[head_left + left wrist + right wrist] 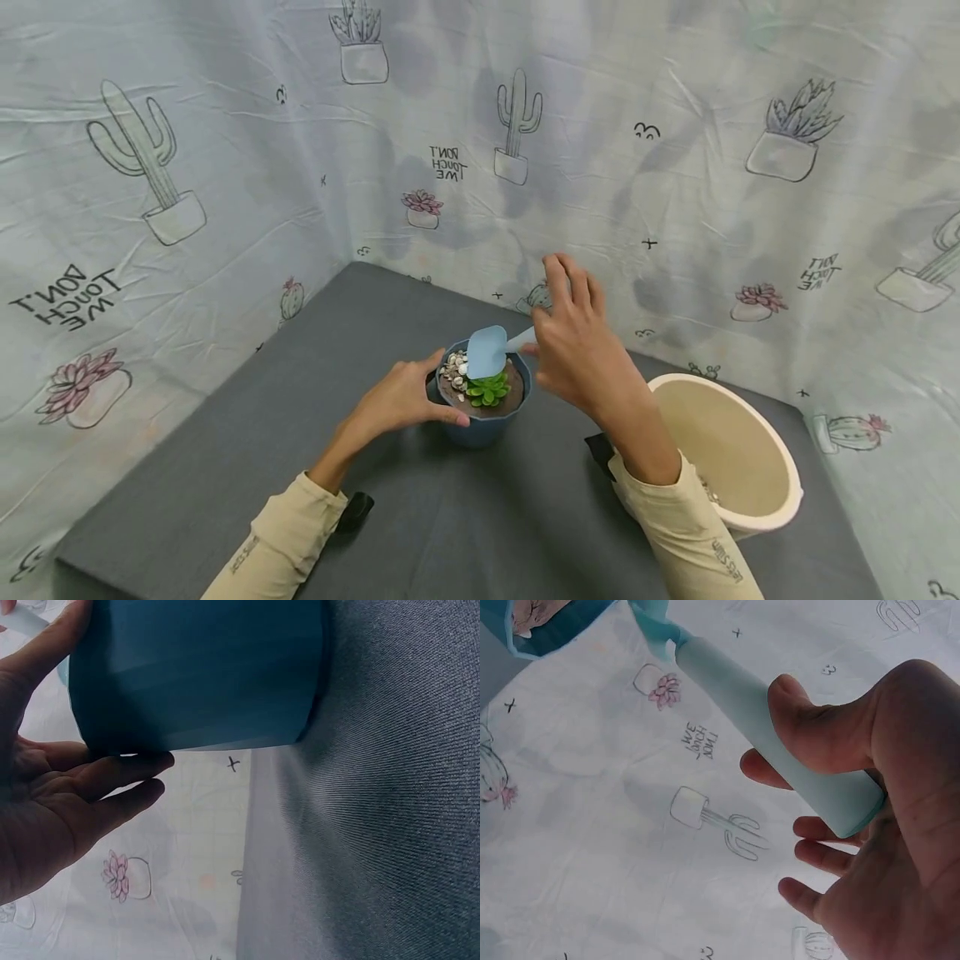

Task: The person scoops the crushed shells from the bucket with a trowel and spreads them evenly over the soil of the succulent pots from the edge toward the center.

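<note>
A blue faceted flower pot [480,433] stands on the grey table, filled with brown soil. In it sit a small green succulent [489,390] and, along the left side, pale pebbles [452,373]. My left hand [401,402] grips the pot from the left, thumb at the near rim and fingers around the far side. With thumb and index finger my right hand [581,354] pinches the handle [739,705] of a light blue trowel; its other fingers are off the handle. The trowel's blade [487,353] is tilted over the pot, hiding part of the succulent and soil.
A large cream bucket [776,500] stands at the right, beside my right forearm, with some small pebbles visible low inside. The grey table [300,400] runs back to white fabric walls [600,83] printed with cacti. Black straps show at both wrists.
</note>
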Motion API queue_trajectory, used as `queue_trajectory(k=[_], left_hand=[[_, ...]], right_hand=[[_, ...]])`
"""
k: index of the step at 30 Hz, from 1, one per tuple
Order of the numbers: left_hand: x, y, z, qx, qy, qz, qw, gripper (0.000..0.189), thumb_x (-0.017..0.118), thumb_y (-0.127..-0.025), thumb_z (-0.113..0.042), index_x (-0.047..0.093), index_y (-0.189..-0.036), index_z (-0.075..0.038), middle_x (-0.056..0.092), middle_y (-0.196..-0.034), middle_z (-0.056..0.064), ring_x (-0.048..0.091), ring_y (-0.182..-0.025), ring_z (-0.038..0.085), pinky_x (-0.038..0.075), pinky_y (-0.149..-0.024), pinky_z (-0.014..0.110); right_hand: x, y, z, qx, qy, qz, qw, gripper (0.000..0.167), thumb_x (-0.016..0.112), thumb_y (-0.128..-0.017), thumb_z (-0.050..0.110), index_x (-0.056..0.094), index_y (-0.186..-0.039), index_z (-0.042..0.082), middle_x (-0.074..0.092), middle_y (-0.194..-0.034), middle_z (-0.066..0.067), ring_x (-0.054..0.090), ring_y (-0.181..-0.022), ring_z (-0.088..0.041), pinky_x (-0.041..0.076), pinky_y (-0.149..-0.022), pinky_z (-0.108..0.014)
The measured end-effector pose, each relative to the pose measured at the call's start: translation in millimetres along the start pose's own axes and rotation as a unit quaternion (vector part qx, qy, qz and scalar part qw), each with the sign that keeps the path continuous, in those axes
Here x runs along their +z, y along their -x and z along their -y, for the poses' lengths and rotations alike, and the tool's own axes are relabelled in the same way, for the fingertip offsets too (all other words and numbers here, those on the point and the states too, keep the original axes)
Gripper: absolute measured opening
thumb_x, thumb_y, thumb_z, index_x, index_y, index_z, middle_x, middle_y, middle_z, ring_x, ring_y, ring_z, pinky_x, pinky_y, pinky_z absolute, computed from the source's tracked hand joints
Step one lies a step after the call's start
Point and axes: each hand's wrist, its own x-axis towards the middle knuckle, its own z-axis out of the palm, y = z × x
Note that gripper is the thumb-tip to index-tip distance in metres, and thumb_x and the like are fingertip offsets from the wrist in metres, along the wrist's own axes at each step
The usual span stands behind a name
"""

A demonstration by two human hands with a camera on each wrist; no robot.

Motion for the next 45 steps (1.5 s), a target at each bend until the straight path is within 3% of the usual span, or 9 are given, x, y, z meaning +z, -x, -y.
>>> queue_trajectory(k=[8, 14, 20, 24, 27, 29, 35, 40, 45], left_hand=[[9.2, -7.2, -11.1, 0.004, -0.009, -0.004, 0.9999, 0.120, 0.089, -0.077, -0.057, 0.029, -0.164, -0.002, 0.071, -0.088, 0.017, 0.055, -0.136, 0.048, 0.054, -0.088, 0.047], [18.6, -8.4, -21.3, 0.005, -0.014, -0.011, 0.9998, 0.120, 0.088, -0.077, -0.059, 0.031, -0.164, -0.001, 0.057, -0.151, 0.028, 0.053, -0.141, 0.048, 0.053, -0.105, 0.060], [32.3, -0.5, -39.8, -0.025, -0.011, -0.062, 0.9977, 0.123, 0.089, -0.074, -0.062, 0.033, -0.162, 0.002, 0.056, -0.151, 0.029, 0.060, -0.134, 0.047, 0.055, -0.103, 0.059], [42.6, 5.2, -52.4, -0.040, -0.005, -0.090, 0.9952, 0.126, 0.087, -0.075, -0.064, 0.028, -0.163, 0.005, 0.053, -0.153, 0.030, 0.061, -0.133, 0.047, 0.054, -0.104, 0.060], [47.1, 9.4, -57.9, -0.043, -0.009, -0.083, 0.9956, 0.130, 0.084, -0.080, -0.062, 0.013, -0.167, 0.003, 0.045, -0.160, 0.030, 0.055, -0.139, 0.049, 0.051, -0.108, 0.062], [47.9, 11.4, -60.6, -0.034, -0.016, -0.075, 0.9965, 0.132, 0.083, -0.082, -0.059, 0.000, -0.168, -0.003, 0.032, -0.168, 0.029, 0.043, -0.149, 0.050, 0.044, -0.115, 0.065], [47.8, 5.3, -87.4, 0.092, -0.062, -0.126, 0.9858, 0.126, 0.081, -0.083, -0.056, 0.002, -0.169, -0.011, 0.005, -0.176, 0.024, 0.008, -0.164, 0.044, 0.014, -0.132, 0.063], [71.3, -13.1, -131.5, 0.229, -0.053, -0.063, 0.9699, 0.098, 0.074, -0.092, -0.052, 0.026, -0.167, -0.013, 0.025, -0.174, 0.018, 0.034, -0.158, 0.039, 0.038, -0.124, 0.058], [122.0, -33.1, -167.1, 0.279, -0.030, 0.007, 0.9598, 0.091, 0.070, -0.097, -0.054, 0.032, -0.165, -0.008, 0.022, -0.174, 0.018, 0.043, -0.154, 0.036, 0.053, -0.113, 0.048]], right_hand=[[-8.2, 24.7, -13.9, 0.016, 0.018, -0.045, 0.9987, 0.028, 0.083, -0.087, 0.021, 0.065, -0.081, 0.000, 0.031, -0.160, -0.031, 0.023, -0.154, -0.048, 0.026, -0.124, -0.063], [-17.6, 63.8, -41.0, 0.072, -0.067, -0.111, 0.9889, 0.028, 0.087, -0.082, 0.015, 0.067, -0.083, -0.005, 0.038, -0.153, -0.033, 0.033, -0.144, -0.054, 0.036, -0.113, -0.068], [-40.9, 126.9, -73.5, 0.158, -0.142, -0.170, 0.9623, 0.021, 0.087, -0.077, 0.002, 0.071, -0.087, -0.004, 0.039, -0.153, -0.032, 0.031, -0.141, -0.054, 0.033, -0.112, -0.068], [-54.4, 166.6, -96.8, 0.189, -0.133, -0.200, 0.9522, 0.057, 0.071, -0.098, 0.049, 0.070, -0.088, -0.007, 0.039, -0.151, -0.038, 0.031, -0.135, -0.061, 0.027, -0.106, -0.066], [-61.6, 195.6, -114.9, 0.202, -0.116, -0.194, 0.9530, 0.093, 0.046, -0.093, 0.081, 0.069, -0.088, -0.009, 0.042, -0.146, -0.041, 0.032, -0.130, -0.063, 0.026, -0.104, -0.066], [-65.8, 214.3, -125.4, 0.219, -0.095, -0.165, 0.9570, 0.077, 0.057, -0.098, 0.068, 0.068, -0.088, -0.008, 0.045, -0.142, -0.040, 0.035, -0.126, -0.063, 0.029, -0.105, -0.068], [-58.4, 244.5, -149.3, 0.235, 0.009, -0.031, 0.9715, 0.027, 0.088, -0.073, 0.007, 0.068, -0.087, -0.004, 0.053, -0.127, -0.036, 0.048, -0.107, -0.063, 0.039, -0.080, -0.075], [-29.1, 229.1, -146.9, 0.190, 0.067, 0.051, 0.9781, 0.028, 0.086, -0.075, 0.017, 0.065, -0.079, 0.000, 0.054, -0.129, -0.034, 0.051, -0.116, -0.057, 0.043, -0.084, -0.074], [3.5, 219.0, -138.3, 0.156, 0.094, 0.076, 0.9804, 0.028, 0.087, -0.075, 0.017, 0.065, -0.070, 0.001, 0.058, -0.124, -0.028, 0.054, -0.119, -0.046, 0.047, -0.098, -0.065]])
